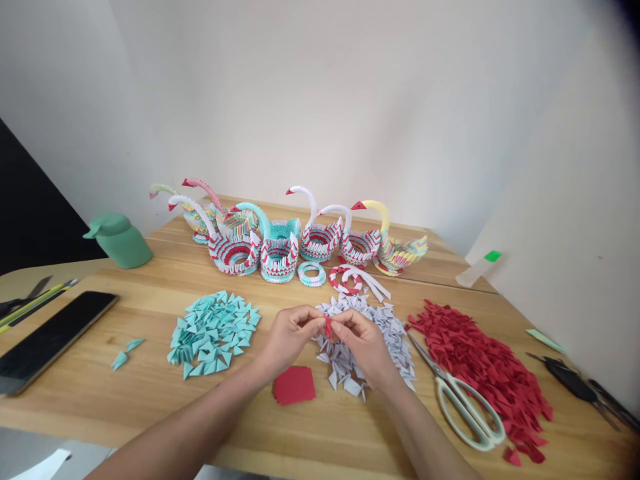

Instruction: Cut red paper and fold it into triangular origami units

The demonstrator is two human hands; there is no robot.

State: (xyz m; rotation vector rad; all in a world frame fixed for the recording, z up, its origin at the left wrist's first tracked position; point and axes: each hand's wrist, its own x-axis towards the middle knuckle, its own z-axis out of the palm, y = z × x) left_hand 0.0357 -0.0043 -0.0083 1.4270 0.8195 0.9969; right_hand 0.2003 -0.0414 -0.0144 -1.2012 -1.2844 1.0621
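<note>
My left hand (pixel 299 331) and my right hand (pixel 361 340) meet at the middle of the table, both pinching one small red paper piece (pixel 329 325). How that piece is folded is partly hidden by the fingers. Beneath and behind the hands spreads a pile of pale lilac folded paper triangles (pixel 395 330). A stack of red paper (pixel 294 385) lies flat just in front of my left hand. To the left is a heap of turquoise folded triangles (pixel 215 330), and to the right a larger heap of red folded pieces (pixel 485 360).
Scissors with pale handles (pixel 470 407) lie beside the red heap. Several folded-paper swans (pixel 280 257) stand at the back, with a turquoise-and-white ring (pixel 311 274) and a red-and-white ring (pixel 345 289) before them. A phone (pixel 53 340) and a green jug (pixel 121 241) are at left.
</note>
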